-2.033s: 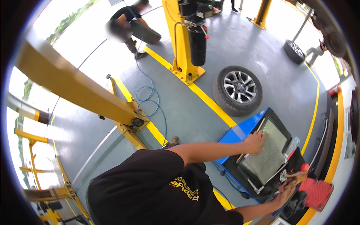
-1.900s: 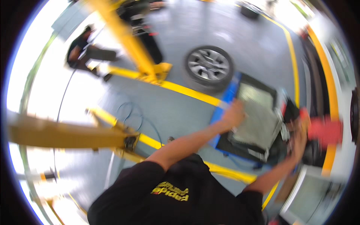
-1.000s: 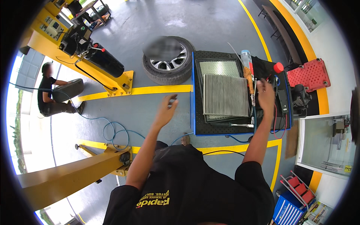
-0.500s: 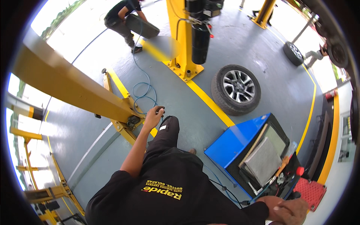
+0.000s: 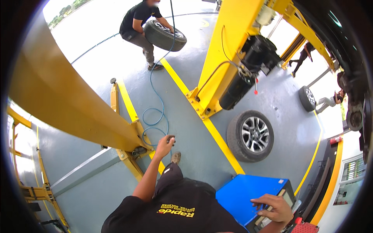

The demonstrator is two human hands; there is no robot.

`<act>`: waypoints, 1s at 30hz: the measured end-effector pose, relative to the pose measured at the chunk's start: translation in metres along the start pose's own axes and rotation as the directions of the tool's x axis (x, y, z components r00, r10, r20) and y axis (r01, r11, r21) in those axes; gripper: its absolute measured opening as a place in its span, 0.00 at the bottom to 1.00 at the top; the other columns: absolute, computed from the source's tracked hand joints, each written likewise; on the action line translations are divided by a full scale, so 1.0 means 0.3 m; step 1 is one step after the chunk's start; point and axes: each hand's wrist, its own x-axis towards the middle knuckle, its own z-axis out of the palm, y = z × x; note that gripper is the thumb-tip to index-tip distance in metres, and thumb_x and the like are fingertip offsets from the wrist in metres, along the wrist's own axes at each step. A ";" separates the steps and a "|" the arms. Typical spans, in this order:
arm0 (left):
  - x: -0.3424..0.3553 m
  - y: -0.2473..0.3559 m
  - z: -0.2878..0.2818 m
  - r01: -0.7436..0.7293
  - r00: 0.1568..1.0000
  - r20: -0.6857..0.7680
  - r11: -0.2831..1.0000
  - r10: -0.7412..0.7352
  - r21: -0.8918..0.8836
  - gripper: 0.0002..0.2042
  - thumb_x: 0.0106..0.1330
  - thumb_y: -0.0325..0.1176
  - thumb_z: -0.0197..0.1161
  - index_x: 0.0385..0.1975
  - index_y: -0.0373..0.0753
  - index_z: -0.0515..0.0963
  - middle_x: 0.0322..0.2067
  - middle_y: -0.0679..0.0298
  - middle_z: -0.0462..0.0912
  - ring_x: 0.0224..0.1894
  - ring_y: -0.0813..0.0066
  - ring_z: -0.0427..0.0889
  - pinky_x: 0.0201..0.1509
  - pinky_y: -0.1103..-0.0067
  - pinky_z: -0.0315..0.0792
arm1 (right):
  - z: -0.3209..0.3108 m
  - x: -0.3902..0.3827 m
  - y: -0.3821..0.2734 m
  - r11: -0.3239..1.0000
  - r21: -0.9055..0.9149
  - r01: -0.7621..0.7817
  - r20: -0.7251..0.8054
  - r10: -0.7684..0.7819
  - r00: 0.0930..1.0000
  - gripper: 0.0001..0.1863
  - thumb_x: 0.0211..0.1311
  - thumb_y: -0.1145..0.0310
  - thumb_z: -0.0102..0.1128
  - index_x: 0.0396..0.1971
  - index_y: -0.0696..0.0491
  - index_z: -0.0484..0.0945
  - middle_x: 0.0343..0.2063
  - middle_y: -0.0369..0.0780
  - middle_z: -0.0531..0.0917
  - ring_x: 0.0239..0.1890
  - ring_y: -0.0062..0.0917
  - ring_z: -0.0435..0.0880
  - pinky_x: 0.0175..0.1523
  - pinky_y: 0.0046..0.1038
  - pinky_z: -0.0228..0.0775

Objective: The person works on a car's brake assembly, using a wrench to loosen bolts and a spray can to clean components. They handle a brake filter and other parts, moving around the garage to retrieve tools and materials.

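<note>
The person's left grip (image 5: pixel 165 146) is in the air over the floor, between the near yellow lift arm (image 5: pixel 74 105) and the blue tool cart (image 5: pixel 246 192), with fingers loosely curled; dark patches show at the fingertips, and whether anything small is pinched there cannot be told. The right grip (image 5: pixel 275 207) is spread and appears empty. It is in front of the cart's right-hand part, past the blue side panel, and contact with the cart cannot be judged. The cart's tabletop is seen nearly edge-on; a light tan-edged panel (image 5: pixel 288 197) shows along it beside the right fingers.

One shoe (image 5: pixel 176 157) is forward on the grey floor, near the loops of a blue hose (image 5: pixel 150 77). The posture suggests a step alongside the cart. To do that well, the foot should land flat and clear of the hose loops and the lift arm's foot, where it could snag or trip. The right elbow and fingers would best pass wide of the cart's near top corner, so that the panel is not brushed. A wheel with its tyre (image 5: pixel 255 134) lies just beyond the cart's far edge and narrows that side; a co-worker (image 5: pixel 138 25) holds another wheel (image 5: pixel 166 37) well apart.
</note>
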 end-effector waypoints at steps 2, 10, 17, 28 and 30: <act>0.088 -0.041 -0.113 0.014 0.999 -0.034 0.999 -0.013 0.031 0.18 0.78 0.37 0.61 0.56 0.29 0.82 0.42 0.50 0.91 0.41 0.66 0.92 0.49 0.71 0.83 | 0.002 0.167 -0.047 0.998 0.002 -0.056 -0.037 0.056 0.998 0.26 0.64 0.66 0.77 0.61 0.53 0.85 0.44 0.41 0.90 0.42 0.26 0.90 0.48 0.27 0.82; 0.401 -0.017 -0.410 0.081 0.994 -0.079 0.994 -0.075 0.073 0.17 0.79 0.36 0.60 0.56 0.29 0.83 0.43 0.50 0.92 0.41 0.62 0.92 0.48 0.68 0.83 | -0.083 0.574 -0.180 0.987 0.032 -0.158 -0.385 0.158 0.909 0.18 0.68 0.65 0.73 0.54 0.55 0.88 0.37 0.42 0.91 0.39 0.28 0.91 0.47 0.29 0.83; 0.486 -0.091 -0.352 0.060 0.993 -0.105 0.998 -0.062 -0.018 0.16 0.79 0.36 0.60 0.55 0.29 0.84 0.42 0.52 0.92 0.40 0.64 0.92 0.47 0.70 0.83 | -0.127 0.659 -0.253 0.988 -0.071 -0.137 -0.422 0.095 0.901 0.17 0.66 0.66 0.73 0.52 0.55 0.89 0.36 0.44 0.90 0.38 0.33 0.92 0.47 0.30 0.83; 0.367 -0.008 -0.147 0.095 0.986 0.140 0.994 -0.087 -0.048 0.18 0.79 0.38 0.61 0.56 0.29 0.83 0.42 0.52 0.92 0.42 0.66 0.92 0.49 0.72 0.83 | -0.101 0.627 -0.186 0.997 -0.028 -0.068 -0.496 0.045 0.867 0.17 0.63 0.70 0.70 0.51 0.58 0.88 0.34 0.44 0.91 0.35 0.30 0.92 0.45 0.31 0.85; 0.365 -0.002 -0.144 0.088 0.986 0.142 0.995 -0.083 -0.036 0.18 0.79 0.38 0.61 0.56 0.30 0.83 0.42 0.51 0.92 0.42 0.66 0.92 0.49 0.71 0.83 | -0.104 0.632 -0.171 0.999 -0.018 -0.044 -0.512 0.029 0.858 0.17 0.64 0.70 0.71 0.52 0.57 0.88 0.34 0.44 0.91 0.35 0.29 0.92 0.44 0.30 0.84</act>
